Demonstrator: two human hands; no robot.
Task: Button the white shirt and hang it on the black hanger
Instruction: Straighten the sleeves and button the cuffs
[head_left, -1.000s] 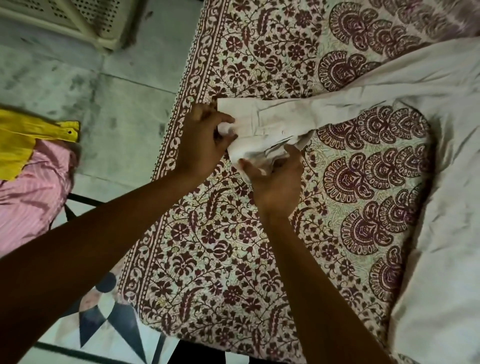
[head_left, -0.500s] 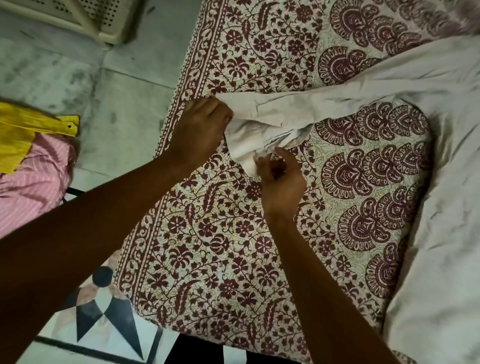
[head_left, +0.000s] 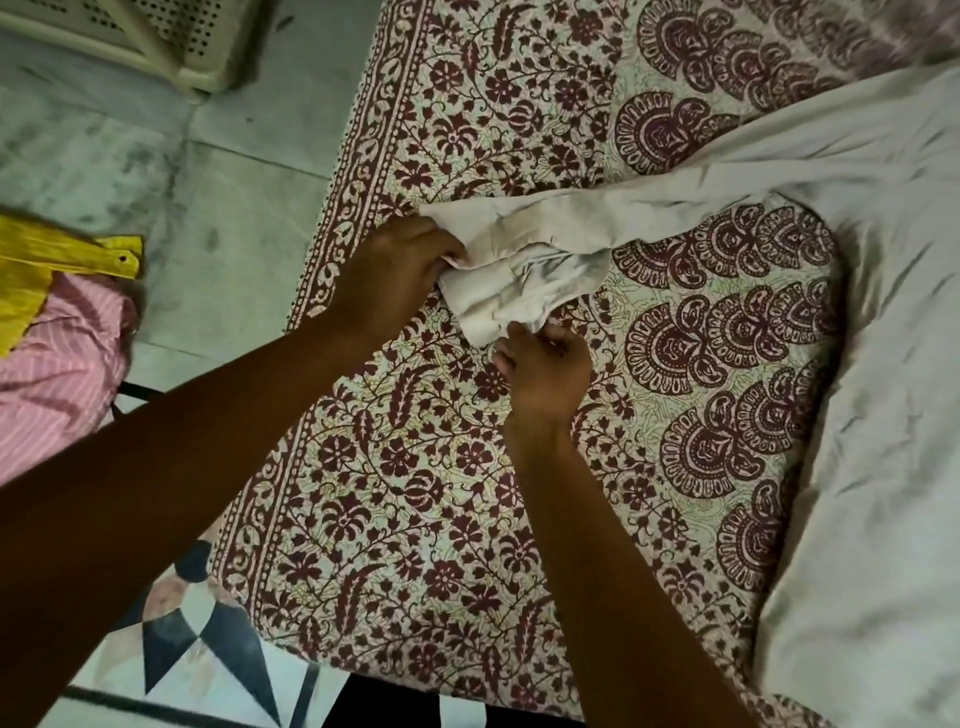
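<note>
Head view: the white shirt (head_left: 872, 322) lies spread on the patterned bedspread (head_left: 415, 519), with one sleeve extended toward the bed's edge so that its cuff (head_left: 524, 283) sits within reach of both hands. My left hand (head_left: 395, 280) grips the cuff's upper edge with curled fingers, anchoring the fabric. My right hand (head_left: 545, 371) pinches the lower edge, fingers bunched. Both forearms reach forward over the bed. I judge this pairing aligns button and hole; neither is visible.
</note>
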